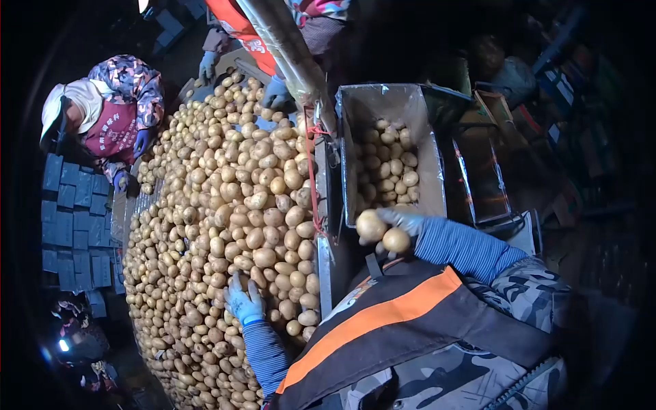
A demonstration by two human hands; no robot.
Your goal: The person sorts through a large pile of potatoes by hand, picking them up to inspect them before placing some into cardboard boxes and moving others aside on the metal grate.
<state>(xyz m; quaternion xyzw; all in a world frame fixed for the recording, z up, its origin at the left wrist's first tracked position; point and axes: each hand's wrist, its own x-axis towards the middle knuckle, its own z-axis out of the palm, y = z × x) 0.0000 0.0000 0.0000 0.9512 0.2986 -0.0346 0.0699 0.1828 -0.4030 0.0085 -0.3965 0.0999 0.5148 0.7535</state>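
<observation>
A broad heap of potatoes (225,225) covers the sorting surface in front of me. My left hand (244,303), in a light blue glove, rests on this heap with its fingers apart, touching the potatoes but gripping none. Two potatoes (370,225) are held in my gloved right hand (406,220), side by side near the close end of a lined box (432,174). Inside that box lies a pile of potatoes (391,164). My right fingers are partly hidden behind the potatoes they hold.
A metal rail (324,266) and a wrapped post (290,55) with red string stand between heap and box. A co-worker in a maroon apron (117,130) bends over the left side; another in a red apron (239,20) works at the far end. Stacked cartons (75,212) stand left.
</observation>
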